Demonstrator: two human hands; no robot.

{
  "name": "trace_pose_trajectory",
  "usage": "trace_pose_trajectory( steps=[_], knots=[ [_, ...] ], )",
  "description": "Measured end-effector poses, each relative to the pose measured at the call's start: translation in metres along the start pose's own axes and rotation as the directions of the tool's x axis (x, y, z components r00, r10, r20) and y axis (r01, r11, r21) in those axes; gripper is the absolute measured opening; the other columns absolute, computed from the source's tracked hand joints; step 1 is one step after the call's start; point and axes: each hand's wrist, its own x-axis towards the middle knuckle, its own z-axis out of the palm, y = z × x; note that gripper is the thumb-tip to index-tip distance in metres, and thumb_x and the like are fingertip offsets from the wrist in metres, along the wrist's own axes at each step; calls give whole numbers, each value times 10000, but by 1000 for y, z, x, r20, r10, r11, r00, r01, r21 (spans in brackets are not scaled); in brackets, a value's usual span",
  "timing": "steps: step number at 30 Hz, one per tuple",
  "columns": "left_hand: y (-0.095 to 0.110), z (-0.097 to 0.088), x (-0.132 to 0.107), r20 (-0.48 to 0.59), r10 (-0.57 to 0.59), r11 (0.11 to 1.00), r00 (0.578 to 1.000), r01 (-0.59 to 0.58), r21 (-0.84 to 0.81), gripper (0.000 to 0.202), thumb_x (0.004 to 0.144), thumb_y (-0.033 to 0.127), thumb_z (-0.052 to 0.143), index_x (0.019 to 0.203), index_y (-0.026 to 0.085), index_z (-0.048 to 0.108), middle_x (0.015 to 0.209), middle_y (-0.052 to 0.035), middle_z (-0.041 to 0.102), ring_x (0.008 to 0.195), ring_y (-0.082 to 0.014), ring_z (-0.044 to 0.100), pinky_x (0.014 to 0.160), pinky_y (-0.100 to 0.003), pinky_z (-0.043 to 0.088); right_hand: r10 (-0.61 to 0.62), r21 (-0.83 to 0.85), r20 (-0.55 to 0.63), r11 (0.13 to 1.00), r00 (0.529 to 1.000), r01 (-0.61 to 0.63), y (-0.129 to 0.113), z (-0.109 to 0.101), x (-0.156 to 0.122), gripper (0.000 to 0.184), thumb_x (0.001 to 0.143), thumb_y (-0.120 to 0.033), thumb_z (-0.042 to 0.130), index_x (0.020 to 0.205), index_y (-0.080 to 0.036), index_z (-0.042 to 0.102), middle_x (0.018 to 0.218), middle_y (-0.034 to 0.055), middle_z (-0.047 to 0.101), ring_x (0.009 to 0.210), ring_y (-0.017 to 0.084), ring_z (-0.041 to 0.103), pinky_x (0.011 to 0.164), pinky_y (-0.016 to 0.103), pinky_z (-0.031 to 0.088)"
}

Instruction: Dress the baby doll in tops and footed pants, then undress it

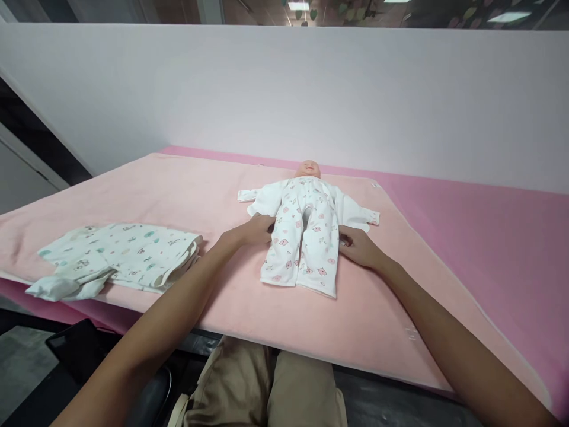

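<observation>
A baby doll (308, 170) lies on its back on a light pink towel (178, 190), dressed in a white printed top and white trousers (304, 243) with pink figures. My left hand (255, 230) rests against the left trouser leg at its outer edge, fingers closed on the fabric. My right hand (358, 244) grips the outer edge of the right trouser leg, fingers curled on the cloth. Both arms reach in from the near edge.
A second set of white baby clothes (120, 255) with green and grey prints lies folded at the left on the towel. A darker pink cover (489, 237) spreads to the right. A white partition wall (284, 89) stands behind. My knees show below the table edge.
</observation>
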Motion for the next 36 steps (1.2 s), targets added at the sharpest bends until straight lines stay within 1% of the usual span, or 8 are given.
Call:
trace_pose_trajectory(
  steps=[4, 8, 11, 14, 20, 23, 30, 36],
  knots=[
    [11, -9, -12, 48, -11, 997, 999, 7, 78, 131, 872, 321, 564, 824, 210, 612, 902, -56, 696, 845, -248, 601, 819, -394, 471, 144, -26, 46, 989, 988, -143, -20, -18, -12, 311, 1041, -479, 492, 1033, -239, 690, 1025, 58, 737, 876, 261, 623, 783, 388, 478],
    [31, -2, -64, -126, -105, 991, 986, 115, 75, 299, 1031, 389, 426, 894, 223, 633, 976, -80, 717, 956, -286, 643, 852, -417, 471, 268, -129, -101, 951, 958, -279, -68, -24, -58, 421, 1053, -586, 517, 1321, -280, 627, 1224, 99, 720, 1039, 303, 665, 865, 421, 515],
    [50, 18, -112, -219, -146, 989, 965, 147, -14, 351, 1031, 514, 519, 1209, 228, 619, 1076, -82, 731, 1007, -297, 661, 882, -426, 489, 224, -169, -107, 956, 969, -239, -101, -3, -95, 458, 986, -618, 648, 1287, -278, 585, 1183, 100, 703, 1014, 301, 666, 828, 416, 531],
    [63, 38, -139, -265, -60, 992, 962, 86, 90, 492, 967, 546, 650, 1333, 230, 559, 1221, -110, 691, 1085, -327, 625, 932, -463, 470, 80, -198, -112, 975, 990, -101, -115, 27, -112, 361, 966, -532, 705, 1177, -268, 578, 1060, 94, 690, 924, 296, 660, 785, 421, 530],
    [65, 45, -137, -207, 25, 980, 978, 17, 199, 207, 1002, 214, 525, 1198, 256, 578, 1135, -59, 704, 1037, -282, 628, 935, -447, 407, 66, -210, -176, 972, 982, -103, -111, 43, -102, 116, 979, -255, 599, 1095, -263, 593, 883, 53, 688, 790, 261, 652, 701, 382, 502],
    [65, 36, -141, -207, 48, 984, 977, -11, 178, 154, 976, 154, 506, 1086, 243, 567, 1019, -35, 712, 932, -249, 641, 901, -417, 397, 65, -209, -212, 972, 975, -110, -116, 31, -101, 93, 969, -256, 593, 1059, -267, 613, 865, 51, 706, 787, 263, 667, 703, 382, 499],
    [83, 16, -157, -394, 72, 991, 916, -22, 131, 79, 991, 192, 506, 1049, 232, 541, 919, 1, 704, 775, -198, 626, 832, -380, 396, 46, -167, -438, 977, 898, -132, -135, 12, -110, 128, 987, -356, 622, 1084, -272, 624, 870, 48, 715, 768, 252, 679, 700, 375, 503],
    [79, 22, -164, -316, 46, 970, 948, 33, 239, 98, 949, 175, 536, 1027, 232, 522, 889, -17, 709, 814, -233, 652, 838, -389, 429, -134, -351, -244, 936, 960, 42, -118, 18, -121, 184, 998, -242, 566, 1163, -233, 648, 868, 63, 710, 773, 251, 666, 714, 377, 497]
  ],
)
